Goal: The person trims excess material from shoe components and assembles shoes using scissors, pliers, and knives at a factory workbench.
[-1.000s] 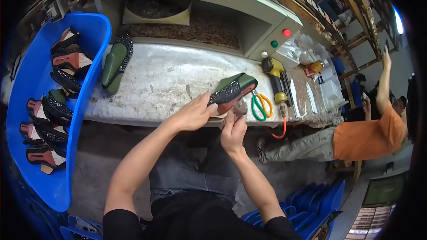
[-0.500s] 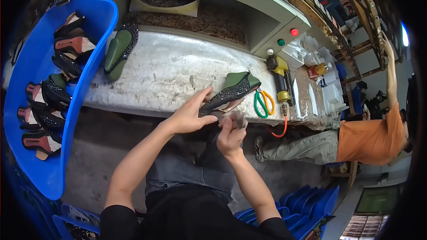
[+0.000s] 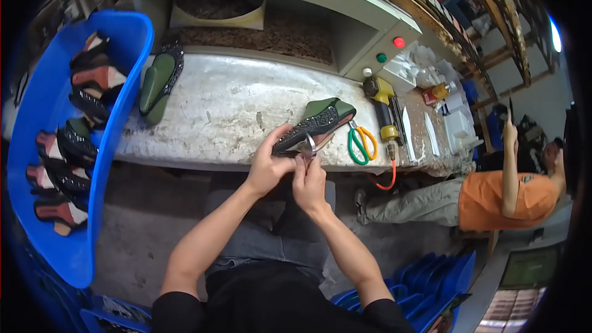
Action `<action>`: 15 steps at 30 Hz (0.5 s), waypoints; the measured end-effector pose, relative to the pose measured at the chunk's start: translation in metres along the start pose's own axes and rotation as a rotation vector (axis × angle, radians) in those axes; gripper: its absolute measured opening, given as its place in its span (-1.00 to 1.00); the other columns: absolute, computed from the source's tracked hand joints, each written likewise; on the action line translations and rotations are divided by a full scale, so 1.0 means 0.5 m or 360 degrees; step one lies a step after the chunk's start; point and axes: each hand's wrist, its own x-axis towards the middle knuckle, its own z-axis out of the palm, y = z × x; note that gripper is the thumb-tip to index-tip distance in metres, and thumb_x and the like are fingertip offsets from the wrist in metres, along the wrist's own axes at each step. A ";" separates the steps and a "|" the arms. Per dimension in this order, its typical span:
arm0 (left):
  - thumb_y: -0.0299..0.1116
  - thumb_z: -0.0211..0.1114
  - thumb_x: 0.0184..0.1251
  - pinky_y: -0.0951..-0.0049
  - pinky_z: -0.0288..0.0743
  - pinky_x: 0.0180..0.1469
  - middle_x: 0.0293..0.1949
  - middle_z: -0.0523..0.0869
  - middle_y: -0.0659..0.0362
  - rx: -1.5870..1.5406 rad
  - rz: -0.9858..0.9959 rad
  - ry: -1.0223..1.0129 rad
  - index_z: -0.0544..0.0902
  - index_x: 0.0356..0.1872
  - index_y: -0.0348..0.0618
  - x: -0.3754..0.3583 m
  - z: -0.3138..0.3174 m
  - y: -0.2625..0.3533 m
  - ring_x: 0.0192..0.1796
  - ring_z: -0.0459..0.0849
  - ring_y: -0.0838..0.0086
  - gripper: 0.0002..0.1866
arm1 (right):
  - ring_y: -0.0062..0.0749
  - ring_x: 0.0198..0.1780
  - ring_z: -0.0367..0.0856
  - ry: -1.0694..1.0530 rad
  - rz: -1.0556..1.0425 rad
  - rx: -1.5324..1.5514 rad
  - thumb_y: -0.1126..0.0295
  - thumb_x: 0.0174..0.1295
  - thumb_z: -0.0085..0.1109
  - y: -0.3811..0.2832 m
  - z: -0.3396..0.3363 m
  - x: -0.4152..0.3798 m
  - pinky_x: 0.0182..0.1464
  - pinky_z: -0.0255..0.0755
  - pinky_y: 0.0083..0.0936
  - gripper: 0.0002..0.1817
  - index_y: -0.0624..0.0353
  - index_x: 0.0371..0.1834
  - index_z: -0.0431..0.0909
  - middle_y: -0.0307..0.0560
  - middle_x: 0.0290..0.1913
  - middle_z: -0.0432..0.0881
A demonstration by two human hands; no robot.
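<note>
A black glittery shoe (image 3: 314, 126) with a green last inside lies on its side at the bench's front edge. My left hand (image 3: 268, 163) is closed around its near end, fingers on the far side and thumb towards me. In my right hand (image 3: 310, 182), pinched between thumb and fingers, is a curved shiny metal tool (image 3: 310, 143). The tool touches or nearly touches the shoe's near end; its exact kind is hard to make out. Scissors (image 3: 357, 145) with green and orange handles lie just right of the shoe.
A second shoe (image 3: 161, 83) lies by the blue tub (image 3: 92, 234), which holds several shoes. Right of the scissors are a yellow-black air tool (image 3: 385, 108) with an orange hose and a white blade-like strip (image 3: 409, 135). A person in an orange shirt (image 3: 505, 200) stands at the right.
My right hand has brought the metal tool up to the shoe's near end. My left hand has closed on the shoe. The person in orange has lowered the raised arm.
</note>
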 end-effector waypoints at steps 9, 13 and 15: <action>-0.51 0.52 0.38 0.44 0.70 0.08 -0.01 0.85 0.06 0.0570 0.0106 0.0440 0.72 0.28 -0.35 0.040 -0.001 0.030 -0.07 0.82 0.31 -0.54 | -0.53 -0.47 0.59 0.0318 0.0684 0.0512 0.36 0.57 0.22 0.039 -0.158 0.136 -0.37 0.59 -0.57 -0.65 0.25 0.28 0.40 -0.04 -0.02 0.65; -0.54 0.52 0.39 0.52 0.68 0.00 -0.04 0.84 0.00 -0.0090 -0.0259 0.0317 0.72 0.21 -0.40 -0.009 -0.045 0.147 -0.15 0.78 0.46 -0.61 | -0.44 -0.27 0.73 -0.0244 0.0912 0.1378 0.25 0.50 0.30 0.036 -0.226 0.177 -0.27 0.64 -0.56 -0.49 0.24 0.37 0.38 0.09 0.31 0.58; -0.54 0.52 0.39 0.53 0.68 -0.01 -0.05 0.83 0.00 -0.0050 -0.0276 0.0358 0.73 0.18 -0.40 -0.028 -0.040 0.175 -0.16 0.77 0.47 -0.63 | -0.44 -0.25 0.74 -0.0098 0.0897 0.1469 0.26 0.49 0.31 -0.004 -0.210 0.149 -0.28 0.64 -0.57 -0.49 0.23 0.37 0.39 0.08 0.28 0.60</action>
